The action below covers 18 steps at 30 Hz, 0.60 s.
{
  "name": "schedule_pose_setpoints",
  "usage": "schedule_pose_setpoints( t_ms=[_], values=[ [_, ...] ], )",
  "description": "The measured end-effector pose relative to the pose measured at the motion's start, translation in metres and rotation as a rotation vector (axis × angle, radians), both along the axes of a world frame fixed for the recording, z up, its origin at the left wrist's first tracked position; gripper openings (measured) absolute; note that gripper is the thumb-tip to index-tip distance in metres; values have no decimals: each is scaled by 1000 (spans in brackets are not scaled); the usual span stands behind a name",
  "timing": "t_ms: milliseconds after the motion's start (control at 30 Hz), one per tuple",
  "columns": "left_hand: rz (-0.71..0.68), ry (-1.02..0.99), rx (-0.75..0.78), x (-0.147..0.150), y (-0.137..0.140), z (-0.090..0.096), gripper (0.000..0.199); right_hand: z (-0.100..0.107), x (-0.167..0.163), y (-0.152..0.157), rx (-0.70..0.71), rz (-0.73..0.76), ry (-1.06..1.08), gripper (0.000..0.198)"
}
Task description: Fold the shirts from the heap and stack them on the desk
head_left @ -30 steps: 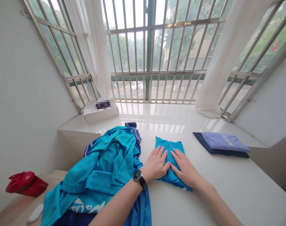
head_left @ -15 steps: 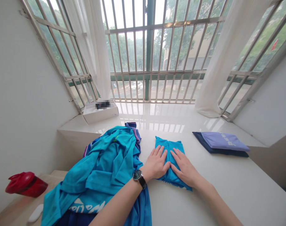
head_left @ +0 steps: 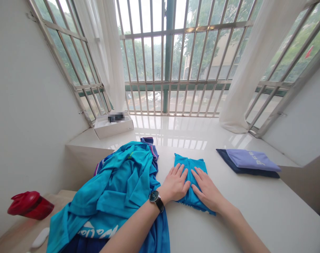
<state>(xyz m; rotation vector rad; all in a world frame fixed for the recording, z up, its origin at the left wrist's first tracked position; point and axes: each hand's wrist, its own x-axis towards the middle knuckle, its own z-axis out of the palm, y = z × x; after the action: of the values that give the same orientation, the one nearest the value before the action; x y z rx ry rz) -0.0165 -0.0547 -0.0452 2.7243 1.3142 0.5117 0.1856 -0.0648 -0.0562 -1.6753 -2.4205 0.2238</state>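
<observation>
A folded turquoise shirt (head_left: 189, 164) lies on the white table (head_left: 191, 232) in front of me, with a seam or fold line down its middle. My left hand (head_left: 176, 182), a black-strapped watch on its wrist, rests flat on the shirt's left half, fingers spread. On the right half lies my right hand (head_left: 206, 186), palm down with its fingers stretched out. Both thumbs point inward, near each other. To the left, a rumpled pile of turquoise clothing (head_left: 115, 186) with white lettering partly sits under my left forearm.
Folded lavender and navy garments (head_left: 252, 160) are stacked on the right. At the back left stands an open white box (head_left: 114, 129) with a blurred dark item. A red bottle (head_left: 30, 205) and a white mouse-like object (head_left: 40, 238) are lower left. Barred windows and curtains stand behind.
Both hands stay pressed flat on the folded shirt in nearly the same place. The whole view has shifted very slightly.
</observation>
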Motion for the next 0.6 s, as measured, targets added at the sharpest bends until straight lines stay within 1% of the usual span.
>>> schedule_pose_setpoints(
  t_ms=[167, 367, 600],
  values=[
    [1, -1, -1, 0, -1, 0, 58, 0, 0, 0, 5, 4, -1, 68],
    [-2, -12, 17, 0, -1, -1, 58, -5, 1, 0, 26, 6, 24, 68],
    [1, 6, -21, 0, -2, 4, 59, -4, 1, 0, 26, 7, 21, 68]
  ],
)
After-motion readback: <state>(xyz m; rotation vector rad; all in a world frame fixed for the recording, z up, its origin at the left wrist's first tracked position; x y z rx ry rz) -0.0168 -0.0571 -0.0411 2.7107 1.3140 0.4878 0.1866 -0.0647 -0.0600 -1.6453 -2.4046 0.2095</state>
